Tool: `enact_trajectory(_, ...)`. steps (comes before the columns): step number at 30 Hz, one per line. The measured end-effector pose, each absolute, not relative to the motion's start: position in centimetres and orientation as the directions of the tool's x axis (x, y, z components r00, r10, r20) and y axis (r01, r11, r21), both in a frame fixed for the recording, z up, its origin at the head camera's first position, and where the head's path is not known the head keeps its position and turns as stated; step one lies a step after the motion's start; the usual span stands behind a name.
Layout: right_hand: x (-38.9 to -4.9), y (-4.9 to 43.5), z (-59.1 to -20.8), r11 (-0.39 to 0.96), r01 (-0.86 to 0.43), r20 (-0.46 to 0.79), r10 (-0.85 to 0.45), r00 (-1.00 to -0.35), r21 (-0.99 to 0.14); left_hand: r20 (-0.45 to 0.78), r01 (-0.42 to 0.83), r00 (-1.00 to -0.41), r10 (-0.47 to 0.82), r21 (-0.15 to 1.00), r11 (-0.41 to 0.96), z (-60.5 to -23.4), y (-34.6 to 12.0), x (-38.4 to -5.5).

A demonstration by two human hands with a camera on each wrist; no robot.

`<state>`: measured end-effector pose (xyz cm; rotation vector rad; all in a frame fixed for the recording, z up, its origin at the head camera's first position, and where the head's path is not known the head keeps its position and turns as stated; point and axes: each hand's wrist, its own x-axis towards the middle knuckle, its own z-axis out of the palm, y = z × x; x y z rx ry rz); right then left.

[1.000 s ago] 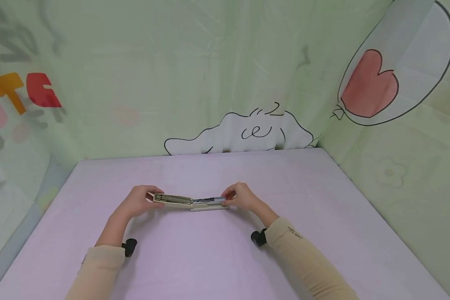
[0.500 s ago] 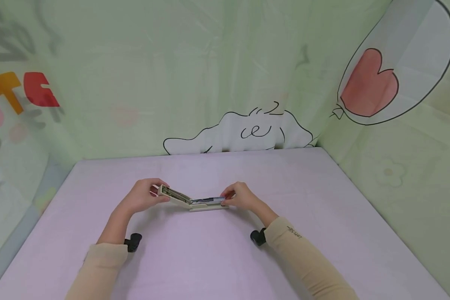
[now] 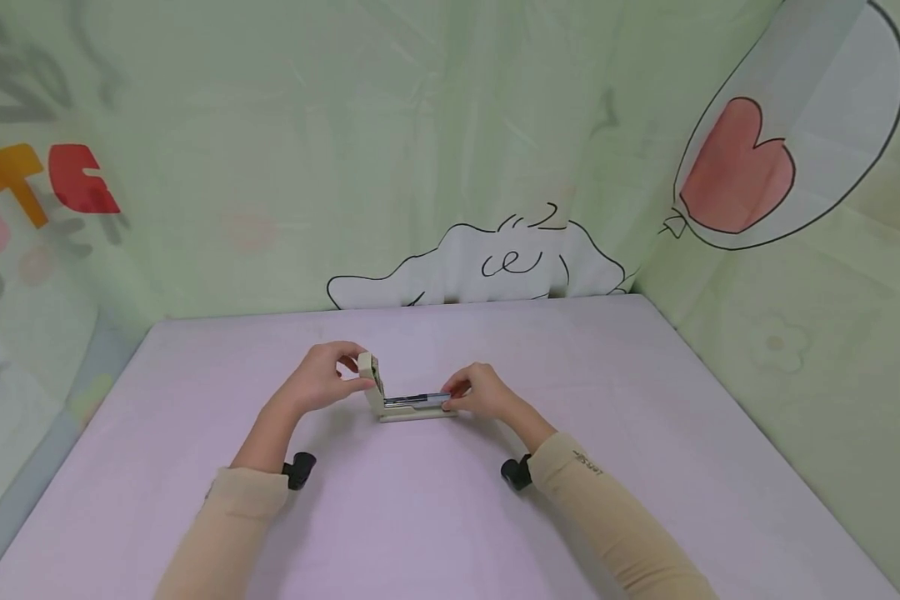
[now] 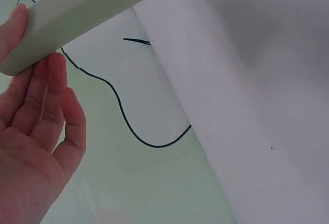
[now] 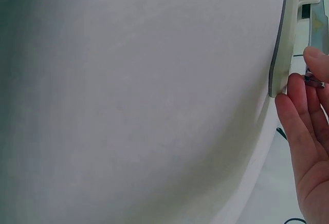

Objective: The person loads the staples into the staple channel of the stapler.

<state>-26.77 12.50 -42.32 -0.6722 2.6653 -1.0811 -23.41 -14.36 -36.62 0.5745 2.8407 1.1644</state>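
A cream stapler [image 3: 418, 417] stands swung open on the table in the head view. Its upper arm [image 3: 372, 387] rises steeply from the hinge at the left end. My left hand [image 3: 317, 383] pinches the top of this arm; in the left wrist view thumb and fingers grip the arm's smooth cover [image 4: 87, 21]. To the right, my right hand [image 3: 483, 392] pinches the free end of the metal staple magazine [image 5: 318, 26] between thumb and fingers. Below the magazine lies the stapler's base [image 5: 281, 62], with my fingertips close to its end. The inside of the upper arm is mostly hidden.
A pale lilac cloth covers the table [image 3: 435, 517]. Green printed curtains [image 3: 307, 167] hang behind it and at both sides. A small black wrist camera [image 3: 298, 471] sits at my left cuff, and another black camera [image 3: 517, 472] at the right one.
My left hand has lifted the stapler's upper arm up and to the right, from nearly flat to steeply raised. My right hand has kept its place on the magazine.
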Motion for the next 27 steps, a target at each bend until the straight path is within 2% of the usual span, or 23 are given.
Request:
enact_trajectory(12,-26.6,12.8,-42.0,0.623,-0.344,0.001,-0.482,-0.876,-0.703,0.136,0.375,-0.905,0.402,0.701,0.606,-36.7,-11.4,-24.1)
enact_trajectory(20,-26.7,12.7,-42.2,0.619,-0.345,-0.002,-0.489,-0.872,-0.706,0.101,0.409,-0.885,0.454,0.637,0.654,-37.3,-8.5,-24.5)
enact_trajectory(27,-26.5,12.7,-42.0,0.619,-0.352,0.005,-0.49,-0.872,-0.702,0.1,0.464,-0.87,0.482,0.495,0.735,-38.1,-5.9,-24.7)
